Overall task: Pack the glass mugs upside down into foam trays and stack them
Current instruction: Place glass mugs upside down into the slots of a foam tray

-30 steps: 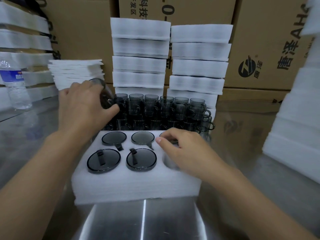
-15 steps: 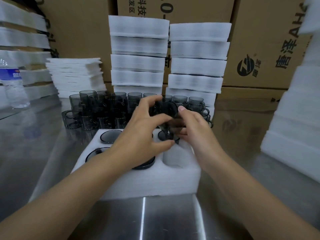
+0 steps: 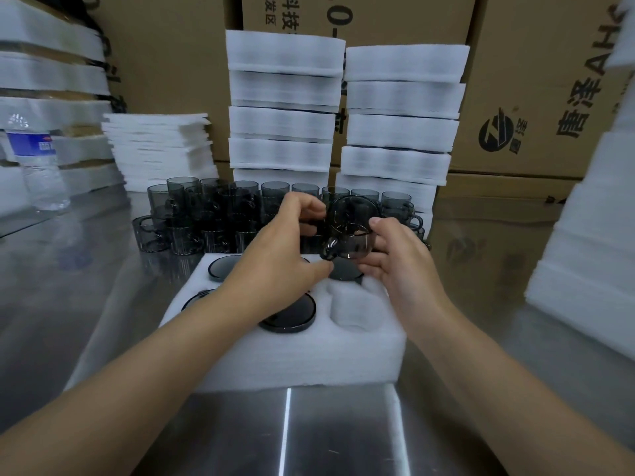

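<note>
A smoky glass mug (image 3: 350, 231) is held in the air above the back right of the white foam tray (image 3: 309, 359). My right hand (image 3: 402, 262) grips its body from the right, and my left hand (image 3: 285, 255) holds it from the left with thumb below and fingers above. Several mugs sit upside down in the tray's holes, among them one at the front middle (image 3: 292, 314). The front right hole (image 3: 357, 307) holds nothing. A group of upright dark mugs (image 3: 213, 214) stands behind the tray.
Two stacks of filled foam trays (image 3: 285, 111) rise behind the mugs, before cardboard boxes (image 3: 536, 84). A pile of thin foam sheets (image 3: 158, 146) and a water bottle (image 3: 37, 159) are at the left. More foam (image 3: 591, 235) stands at the right on the steel table (image 3: 343, 438).
My left hand brought a mug from the group at the left over the tray, and my right hand left the tray and took hold of the mug. Both now hold it.
</note>
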Demonstrator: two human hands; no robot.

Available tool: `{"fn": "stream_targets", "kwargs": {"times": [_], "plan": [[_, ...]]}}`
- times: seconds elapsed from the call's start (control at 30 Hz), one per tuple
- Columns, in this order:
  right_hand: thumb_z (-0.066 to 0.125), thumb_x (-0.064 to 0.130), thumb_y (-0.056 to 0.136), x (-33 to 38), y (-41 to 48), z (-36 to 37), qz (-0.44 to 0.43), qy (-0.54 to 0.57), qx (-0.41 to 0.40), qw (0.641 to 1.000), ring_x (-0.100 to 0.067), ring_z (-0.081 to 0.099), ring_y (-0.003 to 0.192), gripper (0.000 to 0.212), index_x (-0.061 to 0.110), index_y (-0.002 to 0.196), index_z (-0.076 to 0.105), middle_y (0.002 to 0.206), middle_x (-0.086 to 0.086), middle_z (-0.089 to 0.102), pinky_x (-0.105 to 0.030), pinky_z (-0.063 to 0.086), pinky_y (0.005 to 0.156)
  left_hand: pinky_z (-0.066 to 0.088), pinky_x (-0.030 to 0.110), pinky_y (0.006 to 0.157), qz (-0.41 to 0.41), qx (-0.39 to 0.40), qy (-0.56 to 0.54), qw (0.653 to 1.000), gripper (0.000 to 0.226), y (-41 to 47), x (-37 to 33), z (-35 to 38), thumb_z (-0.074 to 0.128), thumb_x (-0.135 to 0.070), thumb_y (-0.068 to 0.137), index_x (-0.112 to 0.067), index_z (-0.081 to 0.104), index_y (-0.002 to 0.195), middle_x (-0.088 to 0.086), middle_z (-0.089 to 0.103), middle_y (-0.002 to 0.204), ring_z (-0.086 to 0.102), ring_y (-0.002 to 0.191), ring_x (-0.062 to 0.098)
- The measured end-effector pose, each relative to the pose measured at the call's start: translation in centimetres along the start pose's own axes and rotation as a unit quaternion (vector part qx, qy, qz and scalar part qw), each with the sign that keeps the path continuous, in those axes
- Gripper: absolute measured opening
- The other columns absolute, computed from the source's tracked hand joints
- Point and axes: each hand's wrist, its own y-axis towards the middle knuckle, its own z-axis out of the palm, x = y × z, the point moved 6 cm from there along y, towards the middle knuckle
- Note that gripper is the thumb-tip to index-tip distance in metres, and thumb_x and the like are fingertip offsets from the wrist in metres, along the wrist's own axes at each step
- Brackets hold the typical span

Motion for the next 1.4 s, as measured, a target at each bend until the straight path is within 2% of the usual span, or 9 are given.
{"fn": "stream_targets", "kwargs": {"times": [0.1,0.23,0.33,0.43,0.53,0.73,0.87,1.13,1.4], "plan": [[0.063,0.038,0.065,-0.1,0.0,0.1,-0.010,-0.008,0.009,1.000,-0.032,0.067,0.099,0.042,0.024,0.105,0.059,0.107,-0.012,0.069,-0.038,0.053,0.081,0.047,0.017,0.066,-0.066,-0.011,-0.045,0.997,0.047,0.3,1.0,-0.6,0.074,-0.002,0.075,-0.039,0.050,0.090,-0.011,0.065,0.091,0.061,0.067,-0.002],[0.065,0.032,0.069,0.1,-0.1,0.4,-0.043,-0.047,0.053,0.997,-0.017,0.069,0.087,0.037,0.042,0.104,0.059,0.094,0.003,0.073,-0.033,0.051,0.080,0.051,0.021,0.067,-0.125,-0.035,-0.090,0.987,0.034,0.5,1.8,-1.5,0.074,0.001,0.075,-0.030,0.061,0.079,-0.001,0.069,0.085,0.063,0.072,0.012],[0.065,0.023,0.077,0.5,-0.4,0.7,-0.065,-0.057,0.084,0.993,-0.009,0.069,0.087,0.039,0.049,0.106,0.060,0.092,0.010,0.073,-0.025,0.047,0.076,0.053,0.019,0.064,-0.149,-0.029,-0.114,0.982,0.030,0.4,2.0,-1.6,0.074,0.002,0.075,-0.026,0.064,0.075,0.003,0.069,0.082,0.063,0.068,0.010],[0.062,0.026,0.071,0.6,-0.6,0.8,-0.065,-0.055,0.093,0.992,-0.013,0.068,0.097,0.055,0.045,0.122,0.059,0.108,0.002,0.070,-0.029,0.048,0.085,0.049,0.013,0.050,-0.168,-0.016,-0.150,0.974,0.026,0.2,2.0,-1.5,0.072,0.005,0.076,-0.020,0.066,0.073,0.006,0.070,0.077,0.061,0.058,0.008],[0.062,0.018,0.085,0.7,-0.8,0.8,-0.072,-0.052,0.096,0.991,-0.013,0.068,0.097,0.052,0.041,0.131,0.055,0.115,-0.001,0.067,-0.028,0.046,0.083,0.046,0.014,0.049,-0.184,-0.004,-0.173,0.968,0.023,0.2,2.1,-1.4,0.072,0.005,0.075,-0.017,0.069,0.071,0.007,0.070,0.073,0.061,0.056,0.009],[0.062,0.020,0.088,0.8,-0.8,0.9,-0.073,-0.058,0.085,0.992,-0.007,0.067,0.086,0.051,0.036,0.136,0.052,0.106,0.007,0.066,-0.023,0.043,0.077,0.050,0.017,0.051,-0.213,0.012,-0.210,0.954,0.023,0.1,2.4,-1.2,0.070,0.005,0.078,-0.016,0.070,0.069,0.000,0.069,0.064,0.066,0.059,0.011],[0.063,0.021,0.087,0.9,-0.8,1.0,-0.071,-0.058,0.086,0.992,-0.006,0.067,0.084,0.052,0.033,0.136,0.052,0.098,0.007,0.065,-0.022,0.045,0.075,0.052,0.020,0.055,-0.216,0.019,-0.201,0.955,0.022,0.1,2.5,-1.2,0.069,0.004,0.078,-0.017,0.070,0.071,0.000,0.071,0.067,0.069,0.063,0.011],[0.063,0.021,0.088,1.0,-0.9,1.1,-0.075,-0.061,0.090,0.991,-0.004,0.066,0.080,0.050,0.036,0.134,0.052,0.098,0.005,0.062,-0.017,0.045,0.069,0.044,0.016,0.046,-0.219,0.032,-0.207,0.953,0.023,0.1,2.6,-1.2,0.067,0.006,0.078,-0.015,0.068,0.070,-0.002,0.066,0.056,0.062,0.049,0.007],[0.062,0.021,0.088,0.9,-0.9,1.0,-0.068,-0.056,0.087,0.992,-0.006,0.064,0.082,0.050,0.034,0.136,0.051,0.094,0.007,0.063,-0.019,0.045,0.070,0.046,0.016,0.047,-0.209,0.026,-0.203,0.956,0.030,0.2,2.6,-1.2,0.070,0.004,0.077,-0.022,0.070,0.062,0.001,0.070,0.065,0.064,0.054,0.007]]}}
